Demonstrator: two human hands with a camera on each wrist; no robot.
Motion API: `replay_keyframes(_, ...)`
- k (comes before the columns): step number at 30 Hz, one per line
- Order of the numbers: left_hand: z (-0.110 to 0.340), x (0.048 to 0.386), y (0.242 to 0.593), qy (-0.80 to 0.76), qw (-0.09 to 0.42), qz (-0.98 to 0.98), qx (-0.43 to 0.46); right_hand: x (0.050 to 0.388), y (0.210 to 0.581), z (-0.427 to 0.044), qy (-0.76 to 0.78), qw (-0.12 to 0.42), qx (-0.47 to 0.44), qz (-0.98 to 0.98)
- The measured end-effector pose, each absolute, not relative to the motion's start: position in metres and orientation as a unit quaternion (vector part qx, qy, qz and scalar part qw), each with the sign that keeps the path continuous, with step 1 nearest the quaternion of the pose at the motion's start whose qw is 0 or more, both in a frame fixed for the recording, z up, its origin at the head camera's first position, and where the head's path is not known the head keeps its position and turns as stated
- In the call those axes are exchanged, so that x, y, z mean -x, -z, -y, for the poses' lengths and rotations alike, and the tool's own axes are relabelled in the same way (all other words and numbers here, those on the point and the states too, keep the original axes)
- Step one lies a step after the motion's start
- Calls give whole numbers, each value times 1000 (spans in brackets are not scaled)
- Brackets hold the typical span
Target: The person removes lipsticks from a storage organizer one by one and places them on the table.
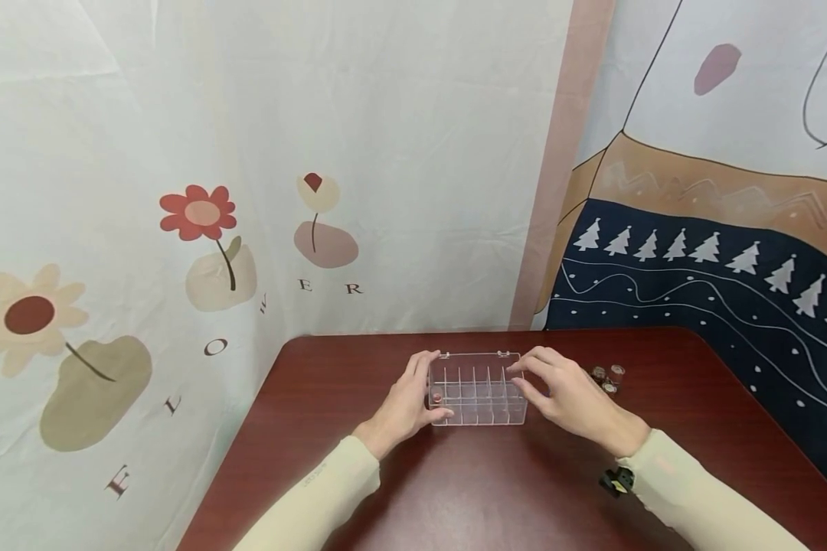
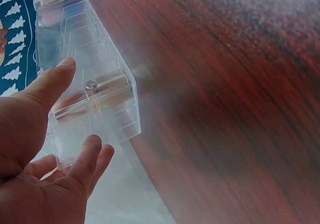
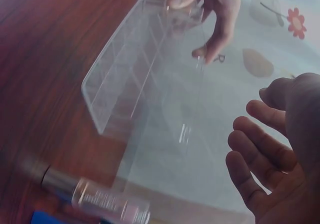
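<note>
A clear plastic compartment box [image 1: 478, 421] rests on the table, its dividers forming rows of slots. My left hand [image 1: 408, 398] holds the box's left end between thumb and fingers. Inside the end slot is a small clear tube [image 2: 112, 86], reddish where the head view looks down on it. My right hand [image 1: 565, 394] is by the box's right end. In the right wrist view its fingers [image 3: 245, 141] are spread, loosely bent, with nothing between them and a gap to the box.
Several small capped tubes [image 1: 617, 373] stand to the right, behind my right hand; one clear tube with lettering [image 3: 107, 201] shows in the right wrist view. The dark red table [image 1: 448, 490] ends at patterned cloth [image 1: 413, 153] behind.
</note>
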State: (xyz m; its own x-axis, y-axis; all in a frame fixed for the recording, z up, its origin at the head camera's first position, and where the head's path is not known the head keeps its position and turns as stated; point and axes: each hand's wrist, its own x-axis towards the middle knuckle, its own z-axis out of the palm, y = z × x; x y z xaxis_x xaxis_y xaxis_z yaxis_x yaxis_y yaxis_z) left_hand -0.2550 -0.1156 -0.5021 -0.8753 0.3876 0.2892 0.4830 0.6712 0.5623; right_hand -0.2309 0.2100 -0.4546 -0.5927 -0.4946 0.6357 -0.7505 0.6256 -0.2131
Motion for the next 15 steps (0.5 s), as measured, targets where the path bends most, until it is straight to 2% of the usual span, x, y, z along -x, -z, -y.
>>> replay_keyframes(15, 115, 254, 505, 318, 75, 916, 231, 248, 467, -154, -268, 197, -402, 853)
